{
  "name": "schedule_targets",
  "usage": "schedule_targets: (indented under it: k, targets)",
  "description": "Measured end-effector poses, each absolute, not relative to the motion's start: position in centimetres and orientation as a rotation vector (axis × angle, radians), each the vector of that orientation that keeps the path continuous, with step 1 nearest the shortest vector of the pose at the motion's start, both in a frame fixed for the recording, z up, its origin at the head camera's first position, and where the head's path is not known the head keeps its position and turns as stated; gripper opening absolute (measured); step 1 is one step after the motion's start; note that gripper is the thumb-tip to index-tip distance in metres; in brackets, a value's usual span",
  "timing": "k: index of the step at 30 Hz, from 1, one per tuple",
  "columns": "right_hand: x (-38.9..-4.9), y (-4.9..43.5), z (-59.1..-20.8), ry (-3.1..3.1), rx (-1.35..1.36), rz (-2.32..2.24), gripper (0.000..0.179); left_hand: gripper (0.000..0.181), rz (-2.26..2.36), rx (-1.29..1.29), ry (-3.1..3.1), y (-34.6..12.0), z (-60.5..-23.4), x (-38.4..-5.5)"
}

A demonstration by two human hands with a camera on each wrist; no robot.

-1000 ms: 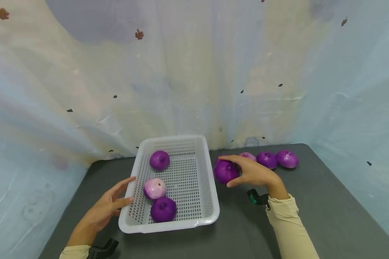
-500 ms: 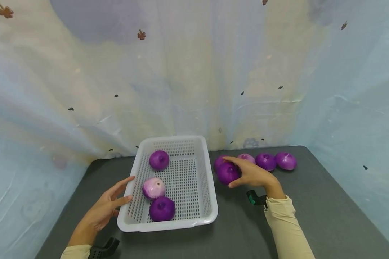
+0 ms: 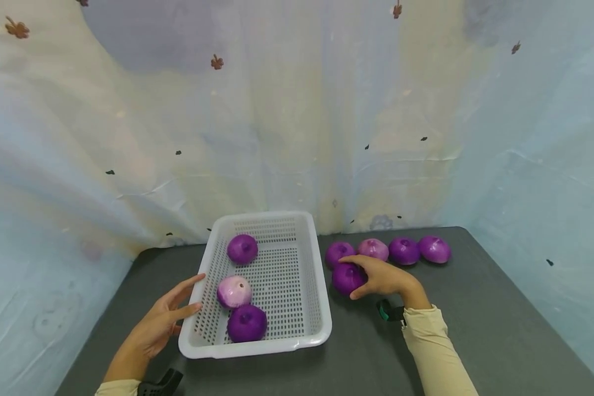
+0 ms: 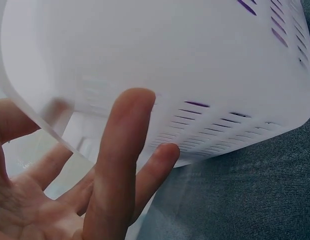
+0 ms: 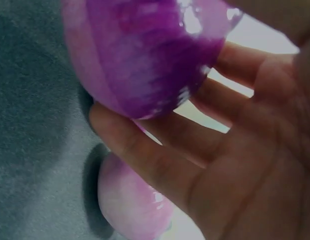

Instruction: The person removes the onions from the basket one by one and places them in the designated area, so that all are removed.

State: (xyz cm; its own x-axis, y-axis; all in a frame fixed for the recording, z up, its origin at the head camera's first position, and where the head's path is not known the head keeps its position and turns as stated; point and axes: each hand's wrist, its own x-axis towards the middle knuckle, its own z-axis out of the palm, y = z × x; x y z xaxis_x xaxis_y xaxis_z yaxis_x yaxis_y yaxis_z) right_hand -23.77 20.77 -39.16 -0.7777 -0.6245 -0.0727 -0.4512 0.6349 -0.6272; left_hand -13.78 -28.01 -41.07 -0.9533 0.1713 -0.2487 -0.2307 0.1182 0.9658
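Observation:
My right hand [image 3: 383, 276] grips a purple onion [image 3: 348, 279] to the right of the basket, thumb on the near side and fingers on the far side. In the right wrist view, this glossy onion [image 5: 145, 55] is close to the dark surface; contact is unclear. A white perforated plastic basket [image 3: 322, 297] holds a purple onion [image 3: 242, 249] at the back, a pale pink-white onion [image 3: 234, 291] and a dark purple onion [image 3: 247, 323] nearer the front. My left hand [image 3: 160, 316], fingers extended, rests its thumb and a finger on the basket's left rim; other fingers lie outside the wall.
Behind my right hand a row of onions lies on the dark table [image 3: 475, 319]: a purple one [image 3: 339, 254], a pinkish one [image 3: 373, 249], then two more purple ones [image 3: 403, 251]. A patterned curtain [image 3: 277, 110] hangs along the table's back and sides.
My right hand and its onion have come slightly nearer and lower, uncovering more of the purple onion behind. The left hand stays at the basket rim. The head view has shifted slightly.

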Motion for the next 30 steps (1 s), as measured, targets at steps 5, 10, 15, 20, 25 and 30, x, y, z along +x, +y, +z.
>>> schedule_targets:
  k: [5, 10, 15, 20, 25, 30]
  targets:
    - [-23.9, 20.8, -39.7, 2.543, -0.901, -0.845, 0.082, 0.068, 1.910, -0.068, 2.110, -27.8, -41.0, -13.8]
    - [-23.9, 20.8, -40.0, 2.526, -0.900, -0.800, 0.082, 0.068, 1.925, -0.079, 2.088, -27.7, -40.9, -13.8]
    - [-24.0, 20.7, -40.3, 2.523, -0.868, -0.774, 0.083, 0.068, 1.924, -0.080, 2.088, -27.7, -40.8, -13.7]
    - [-24.0, 20.6, -40.3, 2.527, -0.859, -0.760, 0.084, 0.068, 1.925, -0.089, 2.095, -27.6, -40.7, -13.6]
    - [-23.8, 20.6, -40.2, 2.511, -0.844, -0.749, 0.083, 0.068, 1.921, -0.097, 2.098, -27.6, -40.7, -13.6]
    - [-23.8, 20.7, -40.3, 2.494, -0.843, -0.751, 0.084, 0.069, 1.919, -0.100, 2.086, -27.7, -40.7, -13.7]
